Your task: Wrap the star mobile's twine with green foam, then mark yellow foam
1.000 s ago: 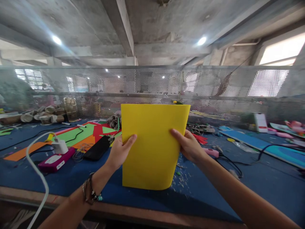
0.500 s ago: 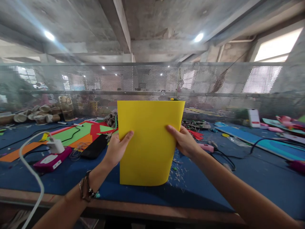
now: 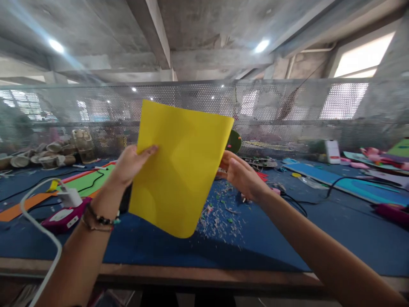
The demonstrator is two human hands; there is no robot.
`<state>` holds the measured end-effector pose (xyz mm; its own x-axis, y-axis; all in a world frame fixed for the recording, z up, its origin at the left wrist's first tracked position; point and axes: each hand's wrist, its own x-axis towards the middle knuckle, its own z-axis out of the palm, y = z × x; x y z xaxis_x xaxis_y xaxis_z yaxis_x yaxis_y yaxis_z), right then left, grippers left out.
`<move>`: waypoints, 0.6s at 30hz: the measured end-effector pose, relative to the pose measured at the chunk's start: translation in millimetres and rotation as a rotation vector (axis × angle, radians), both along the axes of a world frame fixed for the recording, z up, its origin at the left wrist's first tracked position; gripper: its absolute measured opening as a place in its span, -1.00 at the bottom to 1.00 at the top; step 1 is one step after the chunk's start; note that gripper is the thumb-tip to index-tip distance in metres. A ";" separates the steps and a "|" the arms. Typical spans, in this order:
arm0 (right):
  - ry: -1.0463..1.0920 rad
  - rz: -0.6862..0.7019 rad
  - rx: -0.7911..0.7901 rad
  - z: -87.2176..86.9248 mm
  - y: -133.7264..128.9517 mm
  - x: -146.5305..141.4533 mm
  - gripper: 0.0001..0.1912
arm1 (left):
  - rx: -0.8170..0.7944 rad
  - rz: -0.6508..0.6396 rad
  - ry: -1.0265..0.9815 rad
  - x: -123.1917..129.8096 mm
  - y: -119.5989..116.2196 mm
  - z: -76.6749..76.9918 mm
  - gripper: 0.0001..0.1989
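Note:
A yellow sheet (image 3: 179,170), which looks like thin foam or card, is held up tilted above the blue table. My left hand (image 3: 129,166) grips its left edge, with the thumb on the near face and the fingers hidden behind. At the sheet's right edge is my right hand (image 3: 241,172), its fingers stretched and apart, the thumb off the face. The fingertips are close to that edge; whether they touch it I cannot tell. Beneath and to the right of the sheet, small white and green scraps (image 3: 220,217) lie scattered on the table.
On the left are a purple power strip (image 3: 64,217) with a white plug (image 3: 69,197), a white cable (image 3: 41,230) and green sheets (image 3: 86,181). Blue boards (image 3: 345,183) and a phone (image 3: 332,152) lie to the right. A perforated metal screen (image 3: 191,96) stands behind.
The yellow sheet has moved up and left and tilted, its lower edge now higher off the table. My right hand has loosened its hold, its thumb leaving the sheet's face.

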<state>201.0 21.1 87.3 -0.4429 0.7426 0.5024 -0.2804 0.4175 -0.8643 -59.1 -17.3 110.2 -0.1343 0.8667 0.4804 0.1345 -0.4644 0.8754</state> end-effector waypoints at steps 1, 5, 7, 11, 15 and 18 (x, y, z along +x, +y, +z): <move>0.011 0.035 0.019 0.3 1.8 4.7 -0.65 | -0.040 -0.025 0.048 -6.9 -0.5 10.3 -0.61; -0.028 0.102 0.001 -4.7 0.3 21.3 -0.58 | -0.294 -0.127 0.296 -19.4 -1.3 38.8 -0.67; -0.096 0.107 -0.032 -9.7 -5.3 25.6 -0.50 | -0.422 -0.202 0.479 -15.7 2.2 44.5 -0.68; -0.294 0.089 -0.131 -20.3 -16.7 26.7 -0.42 | -0.506 -0.297 0.830 1.2 19.8 39.2 -0.71; -0.493 -0.043 -0.143 -31.0 -19.3 17.0 -0.57 | -0.470 -0.415 1.010 19.8 38.2 18.6 -0.77; -0.484 -0.121 -0.142 -37.5 -16.7 4.3 -0.60 | -0.428 -0.502 1.074 33.6 41.0 6.0 -0.79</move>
<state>205.3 4.4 49.8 -0.5063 0.8489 0.1515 0.2087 0.2911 -0.9337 -25.5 23.6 116.2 0.5375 0.8219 -0.1889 0.7616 -0.3769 0.5272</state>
